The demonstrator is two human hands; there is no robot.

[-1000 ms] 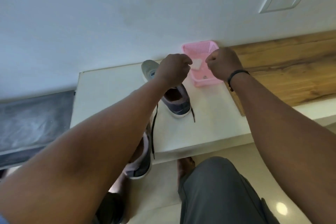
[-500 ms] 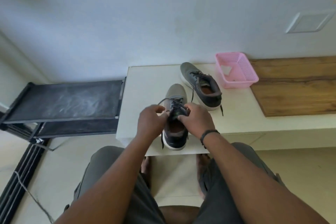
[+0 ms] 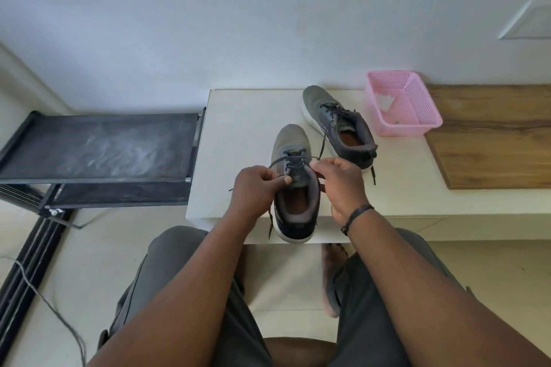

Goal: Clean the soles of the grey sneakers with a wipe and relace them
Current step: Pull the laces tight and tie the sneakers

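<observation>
A pale tabletop [image 3: 244, 116] stands against a white wall, with a pink basket [image 3: 417, 125] holding a crumpled wipe [image 3: 384, 101] at its far side. The near grey sneaker [image 3: 293, 188] sits at the front edge, heel toward the person, the second sneaker [image 3: 337, 125] just behind it beside the basket. The left hand [image 3: 256, 188] and right hand [image 3: 340, 185] each pinch a strand of the near sneaker's dark lace [image 3: 293, 162].
</observation>
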